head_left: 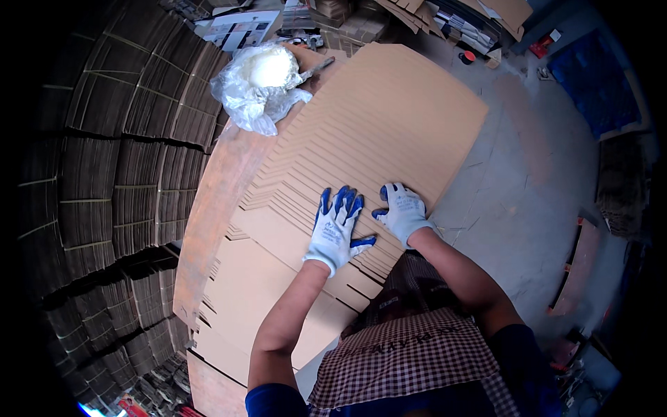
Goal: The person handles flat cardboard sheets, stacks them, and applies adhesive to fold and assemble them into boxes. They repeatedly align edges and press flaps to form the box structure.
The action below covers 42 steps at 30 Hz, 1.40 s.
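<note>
**Two gloved hands down on a fan of cardboard**

We start with the wall of strapped, bundled cardboard stacks [97, 174] filling the left side, with grey concrete floor [504, 163] opening out on the right. Between them, here is our centrepiece: a broad spread of cardboard blanks [396, 104] lying on the wooden tabletop [208, 229], overlapping like shingles, their edges stepping down toward the worker. Below sits the checked apron [410, 354], close against the near side.

Up at the far left corner we spot a crumpled clear plastic bag [240, 104] with a white mass inside, and a dark stick [319, 67] beside it.

Now the hands! The left hand [335, 233] lies palm down on the blanks, fingers spread wide, thumb out, gripping nothing. The right hand [405, 210] rests near their right edge, fingers gently bent, thumb well apart; it is loosely open, and we see nothing caught in it.

We read this as fanning or steadying the overlapped blanks. The next move, we judge, calls for light, even pressure from both palms, so the steps stay regular and no sheet skews.
</note>
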### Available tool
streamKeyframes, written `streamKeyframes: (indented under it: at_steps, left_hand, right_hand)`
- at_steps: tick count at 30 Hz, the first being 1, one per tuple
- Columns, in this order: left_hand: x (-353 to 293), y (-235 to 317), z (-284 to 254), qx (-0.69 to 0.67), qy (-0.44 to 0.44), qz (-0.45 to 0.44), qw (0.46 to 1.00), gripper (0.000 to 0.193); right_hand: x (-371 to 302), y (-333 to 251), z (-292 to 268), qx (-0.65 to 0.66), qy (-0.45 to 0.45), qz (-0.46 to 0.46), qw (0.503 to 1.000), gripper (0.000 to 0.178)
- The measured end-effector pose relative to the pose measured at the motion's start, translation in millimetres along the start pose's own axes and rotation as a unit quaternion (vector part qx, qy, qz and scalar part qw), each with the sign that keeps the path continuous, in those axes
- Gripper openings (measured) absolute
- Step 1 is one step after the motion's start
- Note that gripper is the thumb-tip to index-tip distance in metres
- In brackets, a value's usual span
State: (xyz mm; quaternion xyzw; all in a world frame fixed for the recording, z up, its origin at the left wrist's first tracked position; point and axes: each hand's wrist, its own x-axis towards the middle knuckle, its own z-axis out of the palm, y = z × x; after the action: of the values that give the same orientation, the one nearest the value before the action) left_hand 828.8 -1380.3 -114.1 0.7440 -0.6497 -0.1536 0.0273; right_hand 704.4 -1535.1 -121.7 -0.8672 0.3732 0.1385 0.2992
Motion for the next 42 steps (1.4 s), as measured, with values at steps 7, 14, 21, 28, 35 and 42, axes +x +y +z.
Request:
streamKeyframes:
  at_steps: [7,14,21,28,35,42]
  left_hand:
    - [0,1,2,0.002,-0.005,0.006,1.000,0.098]
    - [-5,-1,4,-0.028,0.021,0.005,0.999,0.096]
    - [-19,-20,-8,-0.092,0.095,-0.005,0.991,0.070]
    - [-26,-31,-13,-0.042,0.075,-0.019,0.996,0.065]
    - [-25,-29,-5,-0.040,0.071,-0.014,0.997,0.073]
    - [-28,-28,-7,-0.050,0.073,-0.015,0.996,0.074]
  right_hand:
    - [8,6,0,0.009,-0.023,0.014,1.000,0.047]
    - [9,4,-1,0.016,-0.039,0.023,0.999,0.048]
    - [0,-8,-3,0.006,-0.013,0.011,1.000,0.045]
    - [-4,-8,31,0.006,0.014,-0.033,0.999,0.044]
    - [-3,-8,27,0.022,0.003,-0.033,0.999,0.043]
    - [-2,-7,26,0.024,0.001,-0.029,0.999,0.043]
